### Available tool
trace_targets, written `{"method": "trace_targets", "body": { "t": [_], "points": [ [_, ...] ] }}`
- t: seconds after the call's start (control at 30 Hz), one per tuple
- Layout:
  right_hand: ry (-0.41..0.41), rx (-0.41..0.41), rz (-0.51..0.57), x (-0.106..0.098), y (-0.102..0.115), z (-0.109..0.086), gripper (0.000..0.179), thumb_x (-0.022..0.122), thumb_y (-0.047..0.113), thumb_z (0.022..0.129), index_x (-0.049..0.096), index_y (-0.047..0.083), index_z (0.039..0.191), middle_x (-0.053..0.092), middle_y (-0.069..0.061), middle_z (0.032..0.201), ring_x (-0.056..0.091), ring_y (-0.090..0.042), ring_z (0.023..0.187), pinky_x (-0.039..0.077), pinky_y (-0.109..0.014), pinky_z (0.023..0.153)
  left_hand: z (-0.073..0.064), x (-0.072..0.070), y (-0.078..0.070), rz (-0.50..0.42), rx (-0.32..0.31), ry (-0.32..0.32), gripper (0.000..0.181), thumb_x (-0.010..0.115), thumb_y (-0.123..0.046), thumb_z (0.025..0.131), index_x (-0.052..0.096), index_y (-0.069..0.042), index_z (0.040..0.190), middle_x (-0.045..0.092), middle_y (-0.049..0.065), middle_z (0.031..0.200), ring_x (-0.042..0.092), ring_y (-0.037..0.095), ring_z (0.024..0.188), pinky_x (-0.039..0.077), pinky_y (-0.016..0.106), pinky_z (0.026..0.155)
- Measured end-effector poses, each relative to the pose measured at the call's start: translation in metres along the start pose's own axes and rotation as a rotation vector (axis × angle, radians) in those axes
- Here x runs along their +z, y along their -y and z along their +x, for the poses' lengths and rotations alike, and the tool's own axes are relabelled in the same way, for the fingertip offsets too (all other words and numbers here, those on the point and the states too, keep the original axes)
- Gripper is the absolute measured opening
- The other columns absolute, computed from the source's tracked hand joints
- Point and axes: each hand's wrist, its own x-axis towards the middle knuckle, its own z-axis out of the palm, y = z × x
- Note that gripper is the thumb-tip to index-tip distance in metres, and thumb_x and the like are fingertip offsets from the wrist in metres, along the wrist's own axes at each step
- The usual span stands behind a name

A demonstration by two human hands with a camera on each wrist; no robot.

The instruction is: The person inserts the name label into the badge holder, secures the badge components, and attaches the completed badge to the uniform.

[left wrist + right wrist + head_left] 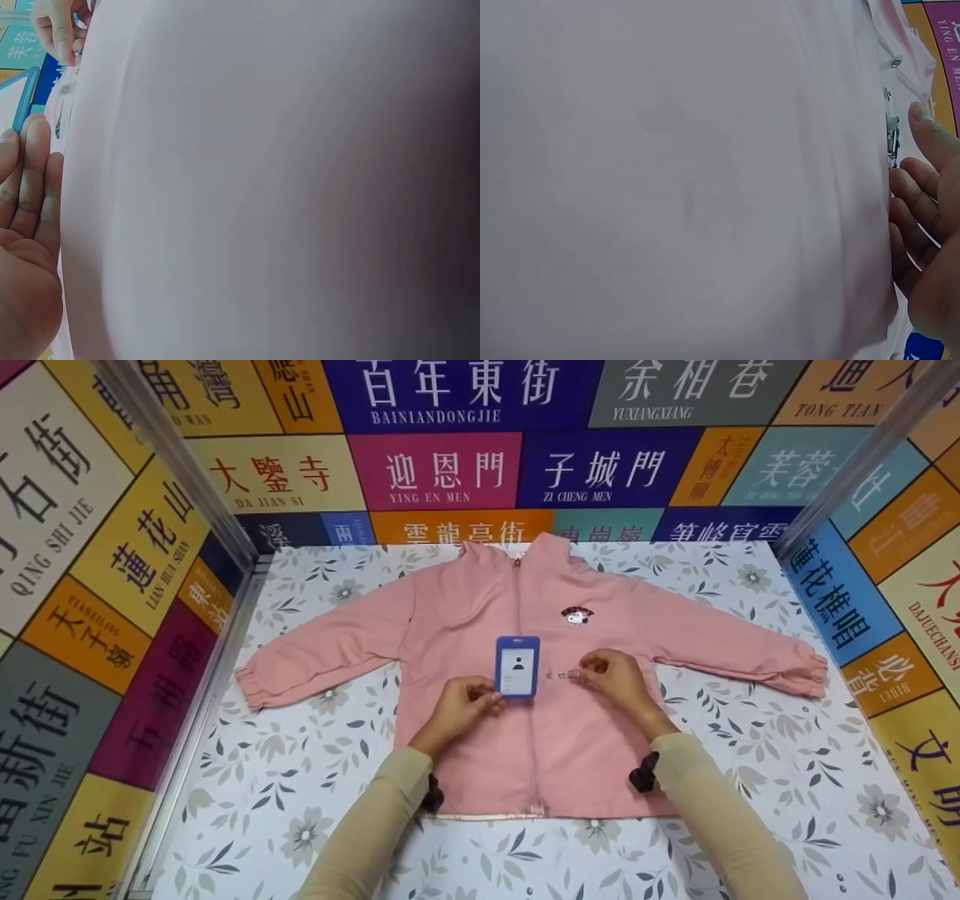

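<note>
A blue badge holder (517, 695) with a white card in its window is held over the front of a pink zip jacket (465, 750). At its lower left corner, my left hand (459, 709) pinches it between thumb and fingers. My right hand (619, 682) is over the jacket to the right of the zip, its fingertips at a small metal clip (893, 139). In the right wrist view a gap shows between thumb and index finger beside that clip. Whether the fingertips touch it is hard to tell. Blurred pink cloth fills most of both wrist views.
The jacket lies with sleeves (330, 637) spread on a floral tablecloth (300, 787). A small cartoon patch (577, 616) is on its chest. Printed sign panels (435, 470) stand behind and at both sides, with metal posts (180, 457) at the corners.
</note>
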Motion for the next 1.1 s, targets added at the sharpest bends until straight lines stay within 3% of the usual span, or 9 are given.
{"method": "trace_targets", "body": {
  "t": [0.13, 0.37, 0.47, 0.67, 0.8, 0.93, 1.1],
  "points": [
    [0.019, -0.008, -0.002, 0.0003, -0.0011, -0.0002, 0.035, 0.083, 0.032, 0.080, 0.074, 0.009, 0.104, 0.069, -0.007, 0.090, 0.059, -0.019, 0.081, 0.049, -0.030, 0.076, -0.0001, 0.0001, -0.0006, -0.030, -0.017, 0.002, 0.014, 0.067, 0.001, 0.090, 0.071, 0.008, 0.101, 0.074, 0.027, 0.088, 0.073, 0.039, 0.076, 0.062, 0.038, 0.071],
    [0.044, -0.029, -0.008, 0.0000, -0.0027, 0.0012, 0.037, 0.084, 0.022, 0.079, 0.073, 0.005, 0.110, 0.068, -0.012, 0.092, 0.059, -0.021, 0.083, 0.048, -0.031, 0.078, 0.0005, -0.0005, -0.0018, -0.041, -0.025, 0.023, 0.017, 0.065, 0.003, 0.091, 0.069, 0.013, 0.105, 0.071, 0.034, 0.093, 0.068, 0.052, 0.083, 0.059, 0.052, 0.077],
    [0.049, -0.043, -0.009, 0.0002, -0.0041, 0.0015, 0.035, 0.082, 0.017, 0.080, 0.073, 0.004, 0.111, 0.067, -0.013, 0.092, 0.058, -0.022, 0.084, 0.048, -0.032, 0.079, -0.0008, -0.0011, -0.0054, -0.037, -0.028, 0.028, 0.017, 0.065, 0.003, 0.091, 0.069, 0.013, 0.104, 0.071, 0.034, 0.093, 0.069, 0.051, 0.084, 0.059, 0.052, 0.078],
    [0.061, -0.059, -0.020, -0.0001, -0.0044, 0.0028, 0.026, 0.081, 0.013, 0.081, 0.074, 0.005, 0.106, 0.067, -0.012, 0.091, 0.057, -0.022, 0.083, 0.047, -0.032, 0.078, -0.0012, -0.0008, -0.0018, -0.004, -0.009, 0.001, 0.013, 0.068, 0.000, 0.089, 0.072, 0.005, 0.100, 0.075, 0.024, 0.088, 0.073, 0.037, 0.076, 0.062, 0.037, 0.071],
    [0.072, -0.073, -0.030, -0.0005, -0.0035, 0.0031, 0.018, 0.080, 0.013, 0.082, 0.076, 0.008, 0.100, 0.066, -0.011, 0.089, 0.057, -0.021, 0.082, 0.046, -0.032, 0.078, -0.0016, -0.0004, -0.0015, -0.004, -0.014, -0.004, 0.011, 0.068, -0.001, 0.089, 0.073, 0.004, 0.098, 0.075, 0.023, 0.087, 0.073, 0.033, 0.075, 0.062, 0.034, 0.070],
    [0.064, -0.095, -0.034, -0.0007, -0.0040, 0.0028, 0.013, 0.079, 0.011, 0.082, 0.078, 0.010, 0.096, 0.065, -0.010, 0.087, 0.057, -0.020, 0.081, 0.046, -0.029, 0.076, -0.0012, 0.0003, -0.0012, -0.013, -0.017, -0.004, 0.013, 0.069, -0.001, 0.089, 0.073, 0.005, 0.099, 0.075, 0.024, 0.088, 0.073, 0.036, 0.076, 0.062, 0.035, 0.070],
    [0.072, -0.119, -0.024, -0.0015, -0.0033, 0.0025, 0.013, 0.079, 0.009, 0.083, 0.077, 0.008, 0.095, 0.061, -0.010, 0.093, 0.061, -0.021, 0.087, 0.050, -0.025, 0.080, -0.0005, 0.0005, -0.0001, -0.038, -0.005, 0.007, 0.016, 0.067, 0.001, 0.090, 0.070, 0.011, 0.102, 0.072, 0.031, 0.090, 0.071, 0.047, 0.080, 0.061, 0.045, 0.074]
  ]
}}
